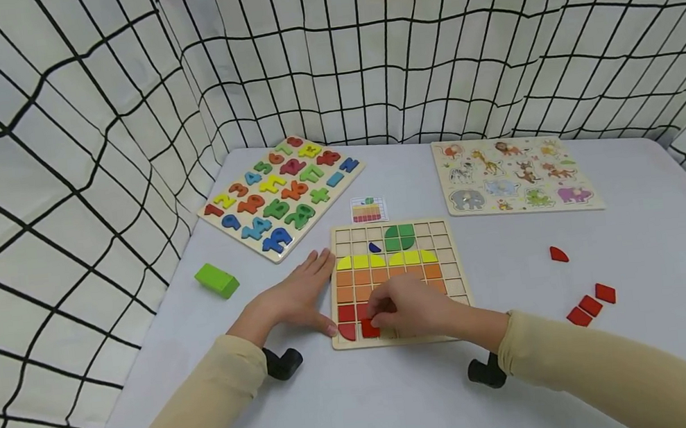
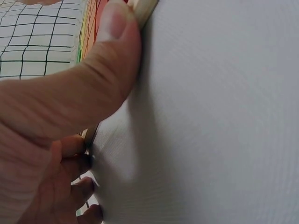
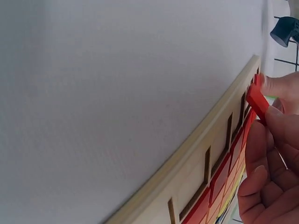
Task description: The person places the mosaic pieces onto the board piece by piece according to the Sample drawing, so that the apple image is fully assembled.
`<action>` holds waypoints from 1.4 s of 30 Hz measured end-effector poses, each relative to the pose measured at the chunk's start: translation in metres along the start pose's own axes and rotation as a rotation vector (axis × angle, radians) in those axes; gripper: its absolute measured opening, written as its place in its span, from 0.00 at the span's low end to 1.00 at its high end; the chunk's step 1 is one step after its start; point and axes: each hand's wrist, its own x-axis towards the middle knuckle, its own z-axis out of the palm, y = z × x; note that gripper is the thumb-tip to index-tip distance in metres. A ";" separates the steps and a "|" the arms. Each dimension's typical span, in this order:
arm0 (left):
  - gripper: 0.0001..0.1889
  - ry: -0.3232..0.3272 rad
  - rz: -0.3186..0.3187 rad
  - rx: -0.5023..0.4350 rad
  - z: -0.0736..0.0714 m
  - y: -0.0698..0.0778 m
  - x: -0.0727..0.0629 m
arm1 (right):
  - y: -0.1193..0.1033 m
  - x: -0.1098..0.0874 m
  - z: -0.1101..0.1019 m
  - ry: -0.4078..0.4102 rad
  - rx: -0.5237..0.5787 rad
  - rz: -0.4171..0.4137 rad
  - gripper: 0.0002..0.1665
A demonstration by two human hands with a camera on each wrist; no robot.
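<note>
A wooden grid board [image 1: 454, 270] holds yellow, orange, green and red tiles in its cells. Over its bottom row, my right hand [image 1: 412, 304] pinches a red square tile [image 1: 370, 328] between thumb and fingertips. The right wrist view shows this tile [image 3: 257, 102] tilted above the cells. To its left a red quarter-round tile [image 1: 348, 331] fills the corner cell. My left hand [image 1: 298, 294] rests along the board's left edge, fingers spread and extended, thumb by the lower corner. A small blue quarter-round tile [image 1: 374, 247] lies in the upper part of the grid, beside green tiles [image 1: 400, 237].
Three red square tiles [image 1: 590, 306] and a red quarter-round tile [image 1: 558, 255] lie to the right. A pattern card [image 1: 369, 209] sits behind the board. Farther back are a number puzzle [image 1: 281, 196] and an animal puzzle [image 1: 517, 175]. A green block [image 1: 217, 280] lies left; black netting encloses the table.
</note>
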 end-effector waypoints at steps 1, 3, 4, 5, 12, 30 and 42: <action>0.67 -0.001 -0.001 0.001 0.000 0.000 0.000 | -0.001 0.000 0.001 0.002 -0.004 -0.005 0.03; 0.67 -0.004 -0.005 0.006 0.000 0.000 0.001 | -0.001 0.001 0.004 0.008 -0.015 -0.019 0.03; 0.67 -0.005 -0.007 0.009 0.000 0.000 0.001 | -0.002 0.001 0.005 0.013 -0.026 -0.021 0.03; 0.67 -0.004 -0.006 0.011 0.000 0.001 0.001 | -0.002 0.001 0.006 0.017 -0.037 -0.021 0.03; 0.67 -0.001 0.003 0.016 -0.001 0.001 0.002 | -0.005 0.003 0.010 0.033 -0.143 -0.049 0.04; 0.67 -0.001 0.021 0.029 -0.004 0.003 -0.003 | -0.008 0.002 0.006 0.009 -0.506 -0.312 0.15; 0.66 -0.003 0.014 0.021 -0.002 0.001 -0.002 | -0.001 0.004 0.009 -0.084 -0.856 -0.445 0.34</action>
